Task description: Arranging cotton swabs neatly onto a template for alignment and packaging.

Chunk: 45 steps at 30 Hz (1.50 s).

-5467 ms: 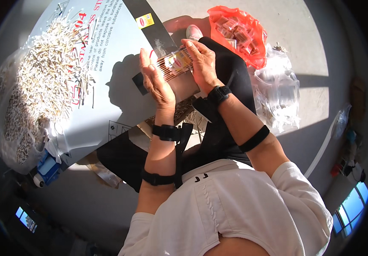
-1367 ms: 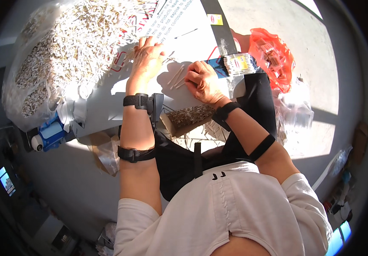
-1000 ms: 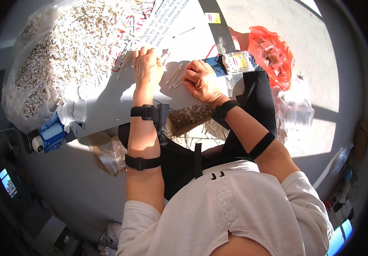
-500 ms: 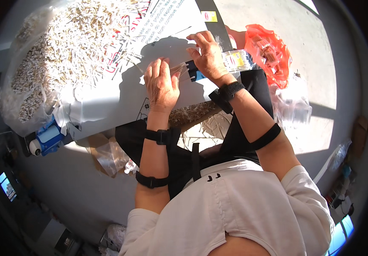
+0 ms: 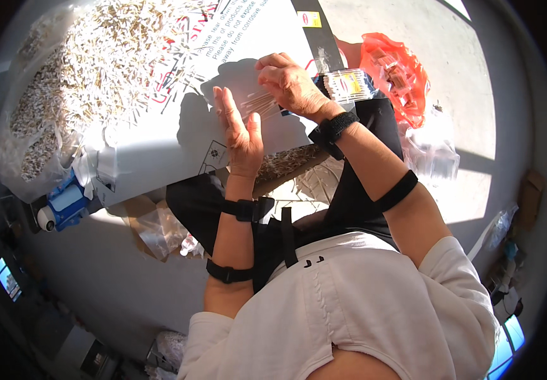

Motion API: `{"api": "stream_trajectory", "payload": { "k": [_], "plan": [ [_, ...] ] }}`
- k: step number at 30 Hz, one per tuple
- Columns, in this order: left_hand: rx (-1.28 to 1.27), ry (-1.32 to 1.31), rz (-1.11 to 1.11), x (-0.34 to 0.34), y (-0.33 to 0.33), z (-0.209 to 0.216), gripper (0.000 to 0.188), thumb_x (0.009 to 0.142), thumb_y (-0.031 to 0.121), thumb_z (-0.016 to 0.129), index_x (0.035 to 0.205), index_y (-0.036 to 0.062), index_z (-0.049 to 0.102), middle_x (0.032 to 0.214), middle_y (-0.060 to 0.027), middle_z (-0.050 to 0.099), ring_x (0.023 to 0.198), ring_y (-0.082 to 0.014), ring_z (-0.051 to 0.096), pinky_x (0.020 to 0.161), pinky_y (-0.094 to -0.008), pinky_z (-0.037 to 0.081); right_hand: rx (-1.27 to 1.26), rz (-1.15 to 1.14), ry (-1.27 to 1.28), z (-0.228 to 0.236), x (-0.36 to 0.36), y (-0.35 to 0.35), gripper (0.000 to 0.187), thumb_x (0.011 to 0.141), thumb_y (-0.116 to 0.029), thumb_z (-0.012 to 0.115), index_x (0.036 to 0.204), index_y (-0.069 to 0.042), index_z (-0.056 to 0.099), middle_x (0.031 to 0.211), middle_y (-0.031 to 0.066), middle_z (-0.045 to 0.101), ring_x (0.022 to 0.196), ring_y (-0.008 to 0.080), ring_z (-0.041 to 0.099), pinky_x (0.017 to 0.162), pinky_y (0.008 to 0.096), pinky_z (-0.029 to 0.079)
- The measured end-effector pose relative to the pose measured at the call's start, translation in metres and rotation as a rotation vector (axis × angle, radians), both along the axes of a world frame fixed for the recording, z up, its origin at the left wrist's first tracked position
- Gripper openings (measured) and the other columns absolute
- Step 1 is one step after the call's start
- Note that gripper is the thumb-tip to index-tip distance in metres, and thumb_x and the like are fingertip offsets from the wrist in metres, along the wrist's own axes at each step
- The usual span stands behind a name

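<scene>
A small bundle of cotton swabs [image 5: 257, 103] lies on the white printed board [image 5: 159, 155] between my hands. My left hand [image 5: 240, 136] is open beside it, fingers stretched and thumb apart, holding nothing. Over the right end of the bundle is my right hand [image 5: 293, 87], its fingers curled and closed; what they pinch, if anything, is hidden. Just right of that wrist sits a clear pack of cotton swabs [image 5: 349, 85] with a yellow and red label. A large heap of loose cotton swabs [image 5: 112, 69] covers the board's left side, partly inside a clear plastic bag [image 5: 13, 145].
A red plastic bag [image 5: 397, 76] with small packets stands at the right, above clear plastic packaging [image 5: 430, 152]. A blue and white object [image 5: 67, 206] sits under the board's left corner. A box holding thin sticks [image 5: 286, 163] is below the near edge.
My left hand has opened, its fingers lifting off the swabs. My right hand has shifted left over the bundle, and its fingers have curled in.
</scene>
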<state>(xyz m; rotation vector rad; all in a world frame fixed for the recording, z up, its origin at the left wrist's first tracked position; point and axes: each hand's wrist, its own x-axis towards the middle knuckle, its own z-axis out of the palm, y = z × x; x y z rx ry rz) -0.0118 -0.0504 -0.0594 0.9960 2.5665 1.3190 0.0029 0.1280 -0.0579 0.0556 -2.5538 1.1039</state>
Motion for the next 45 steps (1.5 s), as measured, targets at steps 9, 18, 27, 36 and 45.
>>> {"api": "stream_trajectory", "payload": {
  "k": [9,18,27,36,45],
  "plan": [
    [0.485,-0.251,0.162,-0.003,0.034,-0.014,0.063,0.104,0.036,0.04,0.15,-0.0021,0.022,0.155,-0.0213,0.025,0.143,-0.0295,0.026,0.117,-0.0418,0.021,-0.764,-0.257,0.133,-0.01,0.022,-0.043,0.023,0.099,-0.001,0.048,0.119,0.003,0.059,0.129,0.0165,0.056,0.118,0.0233,0.055,0.1,0.0292,0.042],
    [-0.089,0.25,0.631,-0.051,-0.015,-0.01,0.016,0.081,0.015,0.07,0.091,0.0049,0.062,0.096,-0.0112,0.061,0.102,-0.0295,0.054,0.086,-0.0424,0.045,-0.644,-0.373,0.128,-0.008,0.047,-0.021,0.018,0.096,-0.003,0.054,0.113,0.003,0.059,0.123,0.0159,0.058,0.114,0.026,0.057,0.099,0.0331,0.044],
    [-0.597,0.12,0.518,-0.06,0.0,0.007,0.015,0.075,0.017,0.067,0.082,0.005,0.065,0.091,-0.0106,0.063,0.096,-0.0315,0.058,0.081,-0.0475,0.045,-0.474,-0.35,0.088,-0.007,0.05,-0.02,0.023,0.092,-0.005,0.059,0.113,0.003,0.058,0.123,0.0172,0.057,0.115,0.0298,0.056,0.098,0.0352,0.044],
    [-0.336,0.467,0.604,-0.096,0.001,0.001,0.022,0.071,0.005,0.071,0.09,0.0067,0.061,0.091,-0.0148,0.06,0.091,-0.0355,0.056,0.084,-0.0453,0.046,-0.495,-0.328,0.098,-0.007,0.048,-0.024,0.022,0.092,-0.007,0.06,0.112,0.002,0.058,0.123,0.0185,0.057,0.113,0.032,0.058,0.097,0.0358,0.045],
    [-0.027,0.035,0.166,-0.046,-0.019,0.018,0.013,0.072,0.004,0.07,0.081,0.0068,0.062,0.081,-0.0079,0.059,0.085,-0.0305,0.057,0.076,-0.0402,0.047,-0.488,-0.342,0.113,-0.008,0.048,-0.024,0.02,0.094,-0.006,0.057,0.112,0.002,0.058,0.124,0.0177,0.056,0.112,0.0298,0.059,0.096,0.0341,0.046]
  ]
}}
